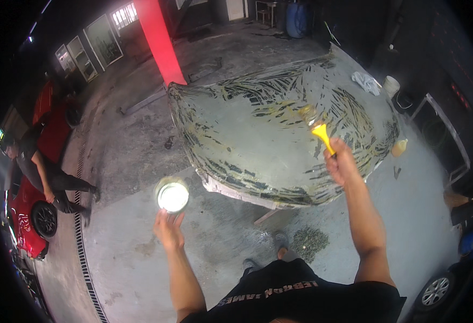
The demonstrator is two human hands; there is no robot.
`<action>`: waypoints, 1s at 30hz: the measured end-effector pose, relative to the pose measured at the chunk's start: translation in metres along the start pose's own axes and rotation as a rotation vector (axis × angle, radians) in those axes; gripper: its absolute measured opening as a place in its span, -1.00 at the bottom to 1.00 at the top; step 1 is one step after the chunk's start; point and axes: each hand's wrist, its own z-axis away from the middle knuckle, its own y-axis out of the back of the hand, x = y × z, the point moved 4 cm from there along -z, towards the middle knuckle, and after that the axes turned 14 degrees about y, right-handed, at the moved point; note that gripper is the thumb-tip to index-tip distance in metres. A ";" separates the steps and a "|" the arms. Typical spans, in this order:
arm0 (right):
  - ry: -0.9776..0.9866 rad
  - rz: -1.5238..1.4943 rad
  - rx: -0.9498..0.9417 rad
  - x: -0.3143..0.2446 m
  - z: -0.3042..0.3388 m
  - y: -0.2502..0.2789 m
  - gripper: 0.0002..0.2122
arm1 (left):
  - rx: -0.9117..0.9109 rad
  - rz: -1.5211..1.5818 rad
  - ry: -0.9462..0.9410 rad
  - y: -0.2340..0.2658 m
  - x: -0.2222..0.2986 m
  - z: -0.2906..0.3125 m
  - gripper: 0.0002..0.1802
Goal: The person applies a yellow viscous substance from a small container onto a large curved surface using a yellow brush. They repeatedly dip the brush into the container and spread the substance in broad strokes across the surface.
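A large car-hood-shaped panel [247,140] lies in front of me, dull grey with black and yellowish streaks, densest around its edges. In my right hand [343,163] is a paintbrush [320,132] with a yellow handle, its fingers wrapped round the handle's end. The bristles are over the right half of the panel; whether they touch it I cannot tell. To the left of the panel's near edge, my left hand [169,231] holds up a round open can [172,196]. Glare whitens the can's inside, so its contents are unclear.
A person [43,167] walks at far left beside a red car [31,229]. A red post [160,40] rises beyond the panel. At right are a crumpled plastic bag [365,82], a white cup [391,86] and a metal frame [443,121]. Debris [310,243] lies near my feet.
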 end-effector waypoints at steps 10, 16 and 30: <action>0.347 0.889 -0.159 0.006 -0.307 -0.038 -0.77 | 0.484 -0.049 0.020 0.088 -0.043 0.088 -0.37; 0.580 1.450 -0.277 0.049 -0.411 -0.089 -0.72 | 0.704 -0.105 -0.022 0.076 -0.046 0.140 -0.34; 0.569 1.594 -0.227 0.029 -0.457 -0.067 -0.71 | 0.768 -0.135 0.035 0.061 -0.061 0.129 -0.25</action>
